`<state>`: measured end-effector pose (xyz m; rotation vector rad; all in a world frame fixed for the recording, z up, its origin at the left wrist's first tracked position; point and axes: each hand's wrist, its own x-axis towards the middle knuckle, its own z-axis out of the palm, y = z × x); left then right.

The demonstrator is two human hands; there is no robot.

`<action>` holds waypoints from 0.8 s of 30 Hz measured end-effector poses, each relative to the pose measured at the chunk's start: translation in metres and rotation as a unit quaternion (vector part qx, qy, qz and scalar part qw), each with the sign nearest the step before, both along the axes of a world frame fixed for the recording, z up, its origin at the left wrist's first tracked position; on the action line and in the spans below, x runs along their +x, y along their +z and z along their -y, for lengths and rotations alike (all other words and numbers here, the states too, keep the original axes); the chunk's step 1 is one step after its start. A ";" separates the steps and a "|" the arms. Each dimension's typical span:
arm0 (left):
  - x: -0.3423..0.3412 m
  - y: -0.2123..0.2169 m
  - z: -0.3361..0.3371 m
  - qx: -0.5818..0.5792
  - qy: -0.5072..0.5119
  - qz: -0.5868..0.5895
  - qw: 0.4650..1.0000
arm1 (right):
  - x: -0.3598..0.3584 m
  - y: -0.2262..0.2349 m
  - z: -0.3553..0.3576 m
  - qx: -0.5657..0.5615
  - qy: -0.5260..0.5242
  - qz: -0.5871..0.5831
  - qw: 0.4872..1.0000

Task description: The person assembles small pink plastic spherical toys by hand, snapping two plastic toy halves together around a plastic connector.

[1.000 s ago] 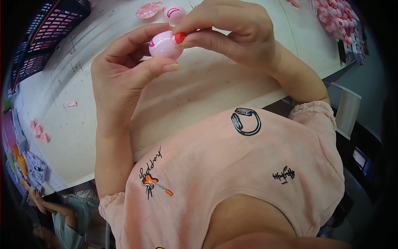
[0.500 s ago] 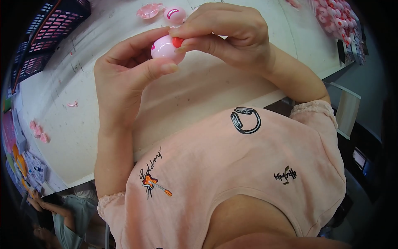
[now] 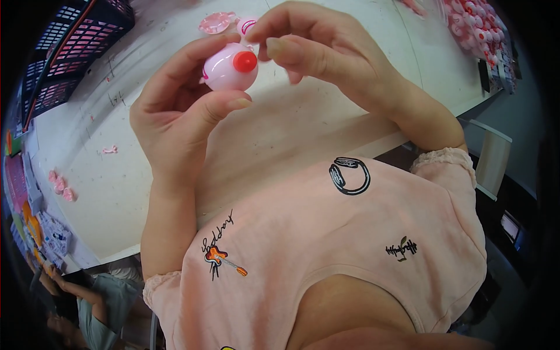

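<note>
From the head camera, your left hand [image 3: 175,122] is raised in front of your chest, and its grip is closed on a small pink ball [image 3: 227,70]. Your thumb presses the ball from below and your fingers curl round its far side. A round red cap [image 3: 245,61] sits on the ball and faces toward your right hand.

Your right hand [image 3: 326,52] is just beside the ball, up and to the right of it. Its thumb and first finger are pinched close together with their tips next to the red cap — but they hold nothing that you can see, and there is a thin gap between the tips and the cap. So the ball lies to the left of your right grip, very near, and the left hand is the one that has it.

Nothing stands between your two hands. The pale tabletop [image 3: 116,175] lies below and behind them. Two more pink pieces [image 3: 224,22] rest on it just past the ball, partly hidden by your fingers. A few small pink bits [image 3: 61,188] lie far off to the left, well apart from your hands. A dark crate [image 3: 64,52] with a grid wall stands at the top left corner, and a heap of pink and red parts [image 3: 475,29] sits at the top right.

Another person [image 3: 87,309] is low at the left edge — well away from your hands.
</note>
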<state>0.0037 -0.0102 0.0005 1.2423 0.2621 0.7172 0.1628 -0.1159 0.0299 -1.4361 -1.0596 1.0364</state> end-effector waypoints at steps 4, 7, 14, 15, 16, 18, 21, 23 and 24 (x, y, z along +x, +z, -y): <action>-0.004 -0.005 -0.002 0.102 0.007 -0.019 0.995 | 0.000 0.011 -0.002 -0.105 0.076 -0.082 0.988; -0.005 -0.008 -0.006 0.207 0.009 -0.044 0.977 | -0.002 0.010 -0.004 -0.135 0.049 -0.137 0.980; -0.004 0.001 -0.005 0.203 -0.040 -0.094 0.974 | 0.003 -0.002 -0.004 -0.122 0.088 -0.136 0.979; -0.004 0.001 -0.005 0.191 -0.046 -0.106 0.975 | 0.003 -0.003 -0.004 -0.117 0.092 -0.133 0.980; -0.004 0.001 -0.006 0.190 -0.047 -0.106 0.975 | 0.002 -0.003 -0.004 -0.118 0.091 -0.134 0.980; -0.005 0.000 -0.008 0.256 -0.036 -0.104 0.960 | -0.001 -0.003 -0.004 -0.109 0.068 -0.148 0.981; -0.007 -0.001 -0.007 0.296 -0.011 -0.104 0.950 | -0.003 -0.006 -0.004 -0.097 0.060 -0.151 0.982; -0.005 -0.003 -0.006 0.328 0.005 -0.094 0.940 | 0.002 -0.012 -0.006 -0.101 0.088 -0.212 0.968; -0.004 -0.004 -0.005 0.362 0.020 -0.083 0.928 | 0.004 -0.014 -0.006 -0.103 0.115 -0.269 0.951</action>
